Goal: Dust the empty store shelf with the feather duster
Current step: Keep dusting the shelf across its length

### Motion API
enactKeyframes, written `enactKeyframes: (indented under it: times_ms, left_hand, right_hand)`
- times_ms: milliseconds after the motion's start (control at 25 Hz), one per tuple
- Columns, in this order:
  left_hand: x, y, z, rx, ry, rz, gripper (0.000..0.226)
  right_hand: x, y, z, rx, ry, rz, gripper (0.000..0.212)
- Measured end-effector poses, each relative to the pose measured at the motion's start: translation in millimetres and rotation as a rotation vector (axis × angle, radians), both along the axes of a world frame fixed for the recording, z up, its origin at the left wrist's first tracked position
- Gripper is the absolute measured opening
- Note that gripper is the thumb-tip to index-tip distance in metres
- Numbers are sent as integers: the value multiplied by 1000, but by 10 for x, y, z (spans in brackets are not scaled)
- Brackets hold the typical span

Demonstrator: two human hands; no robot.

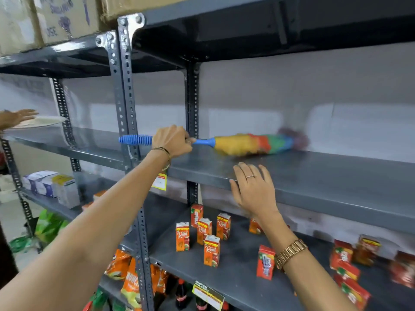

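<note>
1. The left hand [171,140] is clamped around the blue ribbed handle of the feather duster [224,143], partway along it, with the handle's end sticking out to the left past the steel upright [125,90].
2. The duster lies nearly level, its long axis running left to right. The coloured head rests on the empty shelf [314,176] to the right of the gripping hand — that is the way any coming sweep has to travel.
3. The right hand [253,187] holds nothing. Its fingers are spread flat and lie over the shelf's near edge, nearer to the camera than the duster head and just below it in view.
4. I judge the left arm alone drives the stroke, while the right steadies against the shelf front.
5. The far tip of the head is smeared by motion, so its contact with the shelf or back wall cannot be told.
6. The shelf runs off the right edge — how much remains undusted is cut off.
7. Juice cartons [205,234] stand on the lower shelf.
</note>
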State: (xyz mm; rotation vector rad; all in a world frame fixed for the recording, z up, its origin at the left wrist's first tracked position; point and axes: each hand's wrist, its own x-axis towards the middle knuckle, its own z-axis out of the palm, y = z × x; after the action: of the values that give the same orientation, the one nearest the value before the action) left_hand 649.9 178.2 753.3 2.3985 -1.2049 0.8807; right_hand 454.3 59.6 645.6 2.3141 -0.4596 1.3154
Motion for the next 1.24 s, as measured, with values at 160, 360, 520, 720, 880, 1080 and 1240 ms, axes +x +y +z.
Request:
enactKeyframes:
  times_ms: [160, 360, 520, 720, 880, 1080, 1240]
  left_hand:
    - [-113, -305, -74, 141, 151, -233, 30]
    - [-500, -886, -12, 8, 60, -272, 30]
    - [-773, -1160, -144, 106, 256, -459, 29]
    - [-1601, -1724, 23, 16, 73, -463, 32]
    - [-1902, -1974, -34, 136, 123, -592, 26]
    - [-2620, -2259, 7, 15, 65, -609, 34]
    - [-2886, -2413, -172, 138, 131, -678, 35]
  right_hand:
    - [-413, -170, 19, 5, -67, -83, 38]
    - [-1024, -354, -22, 6, -97, -243, 38]
    - [-1393, -444, -35, 56, -120, -307, 36]
    - [-1821, -480, -79, 102, -97, -449, 38]
    - [-2153, -487, -111, 143, -96, -540, 38]
    - [-2527, -501, -152, 211, -66, -621, 39]
    - [-2763, -543, -241, 241, -65, -627, 35]
